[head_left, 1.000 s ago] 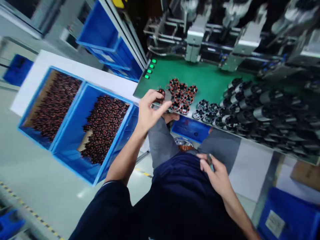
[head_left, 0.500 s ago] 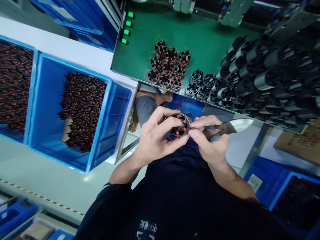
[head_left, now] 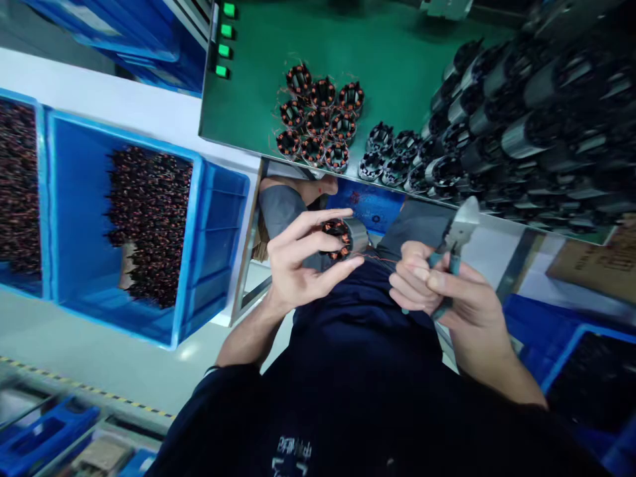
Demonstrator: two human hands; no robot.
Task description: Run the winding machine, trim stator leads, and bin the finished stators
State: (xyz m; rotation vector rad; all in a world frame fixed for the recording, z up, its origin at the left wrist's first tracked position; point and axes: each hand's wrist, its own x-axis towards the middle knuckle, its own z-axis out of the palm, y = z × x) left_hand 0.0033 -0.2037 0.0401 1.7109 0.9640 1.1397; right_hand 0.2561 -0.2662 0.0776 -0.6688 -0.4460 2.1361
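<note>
My left hand [head_left: 298, 265] is closed round a small stator [head_left: 344, 236] with copper windings and a metal ring, held over my lap. A thin copper wire runs from it toward my right hand [head_left: 447, 291]. That hand grips a pair of cutters [head_left: 454, 242] with teal handles, jaws pointing up and away from the stator. On the green bench [head_left: 397, 59] above sits a cluster of several wound stators [head_left: 318, 119], with unwound black cores [head_left: 392, 156] next to them.
Rows of black and silver cylinders [head_left: 521, 119] fill the bench's right side. Two blue bins [head_left: 218, 218] of wound parts stand at my left. Green buttons [head_left: 224, 40] line the bench's left edge. Another blue bin [head_left: 561, 344] is at lower right.
My left hand brought a stator from the bench down to my lap. My right hand pinched at it, then drew away to the right with the cutters, trailing a wire.
</note>
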